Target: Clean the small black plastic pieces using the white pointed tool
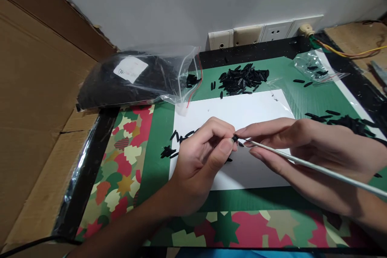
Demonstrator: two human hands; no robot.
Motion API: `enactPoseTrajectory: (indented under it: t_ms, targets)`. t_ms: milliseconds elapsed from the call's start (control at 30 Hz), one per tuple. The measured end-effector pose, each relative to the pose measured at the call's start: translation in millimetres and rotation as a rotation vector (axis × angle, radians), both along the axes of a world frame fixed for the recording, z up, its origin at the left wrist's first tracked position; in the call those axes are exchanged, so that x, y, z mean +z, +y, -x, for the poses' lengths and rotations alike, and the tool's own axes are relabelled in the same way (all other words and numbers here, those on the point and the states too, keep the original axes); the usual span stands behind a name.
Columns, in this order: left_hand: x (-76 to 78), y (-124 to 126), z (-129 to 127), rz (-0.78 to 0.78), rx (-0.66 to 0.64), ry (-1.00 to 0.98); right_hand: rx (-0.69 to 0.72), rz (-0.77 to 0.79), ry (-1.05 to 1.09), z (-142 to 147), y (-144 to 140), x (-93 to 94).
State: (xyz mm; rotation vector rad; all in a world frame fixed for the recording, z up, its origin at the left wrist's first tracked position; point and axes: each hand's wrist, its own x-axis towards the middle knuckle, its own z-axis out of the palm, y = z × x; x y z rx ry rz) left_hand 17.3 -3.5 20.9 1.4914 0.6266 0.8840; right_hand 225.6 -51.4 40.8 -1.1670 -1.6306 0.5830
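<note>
My left hand is closed, with thumb and forefinger pinching a small black piece over the white sheet. Most of that piece is hidden by the fingertips. In my right hand is a thin pale rod-like tool, gripped like a pen. Its narrow dark tip meets or nearly meets the black piece; I cannot tell which. Several loose black pieces lie left of my left hand, and a few more show beneath the fingers.
A pile of black pieces lies behind the sheet, another beyond my right hand. A large zip bag fills the back left; a small clear bag lies back right. Wall sockets and a cardboard wall border the table.
</note>
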Motion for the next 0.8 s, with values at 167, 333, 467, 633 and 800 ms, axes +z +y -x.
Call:
enactPoseTrajectory:
  t_ms: [167,333,467,633,800]
  targets:
    - [1.3,0.5,1.3,0.027,-0.010,0.012,0.034,-0.001,0.003,-3.0,1.8,0.1]
    - [1.5,-1.4,2.2,0.092,-0.009,0.012,0.045,0.027,0.016,-4.6,3.0,-4.1]
    - [1.0,-2.6,1.1,0.148,-0.006,0.011,0.025,0.036,0.003,-5.0,1.9,-6.7]
    - [0.9,-2.5,0.2,0.162,0.017,0.011,0.029,-0.010,-0.019,-4.5,3.0,-8.0]
    - [-0.4,-2.3,0.2,0.142,0.048,0.034,0.040,-0.020,-0.008,-3.5,4.3,-6.7]
